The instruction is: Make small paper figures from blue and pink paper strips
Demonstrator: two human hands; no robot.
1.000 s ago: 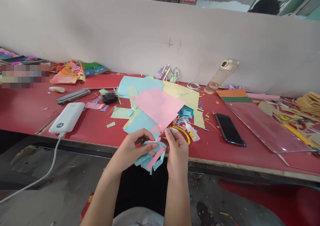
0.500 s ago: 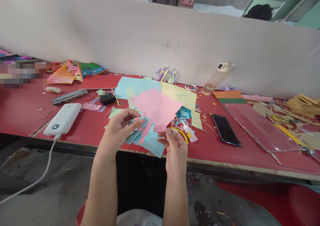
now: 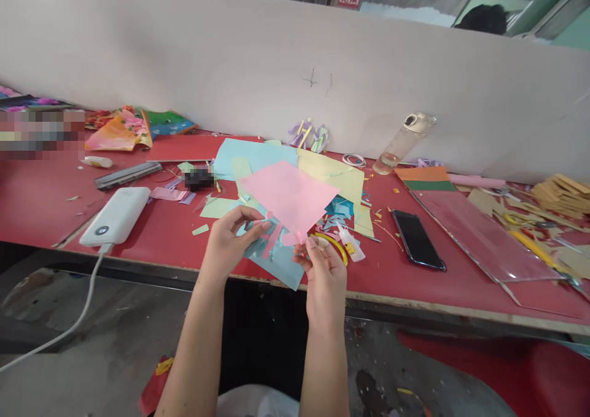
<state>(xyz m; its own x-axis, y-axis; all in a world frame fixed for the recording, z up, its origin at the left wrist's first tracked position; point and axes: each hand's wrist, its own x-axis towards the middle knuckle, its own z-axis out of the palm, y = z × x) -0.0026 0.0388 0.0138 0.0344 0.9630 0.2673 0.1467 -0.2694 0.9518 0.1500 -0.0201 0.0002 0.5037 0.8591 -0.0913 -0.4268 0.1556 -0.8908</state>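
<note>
Crumpled blue paper (image 3: pixel 263 245) with a narrow pink strip (image 3: pixel 273 240) across it is pinched between the thumb and fingers of my left hand (image 3: pixel 225 242). My right hand (image 3: pixel 326 275) is closed on a small pink paper piece (image 3: pixel 290 238), gripping its right end at the fingertips. Both hands are close together above the table's front edge. Just beyond them a pink paper sheet (image 3: pixel 290 192) lies with one corner toward me. Below the hands, a flat blue paper piece (image 3: pixel 288 272) reaches the front edge. The fingers partly hide the crumpled paper.
A glue bottle (image 3: pixel 351 245) and yellow ring (image 3: pixel 340 250) lie beside my right hand. Farther right are a phone (image 3: pixel 418 240) and a clear folder (image 3: pixel 479 232). A white power bank (image 3: pixel 115 216) with a cable is on the left. A water bottle (image 3: pixel 399 149) leans against the partition (image 3: pixel 207 60).
My left hand has shifted right with the crumpled blue paper, closer to my right hand. The pink piece at my right fingertips now looks bent. The view has shifted slightly.
</note>
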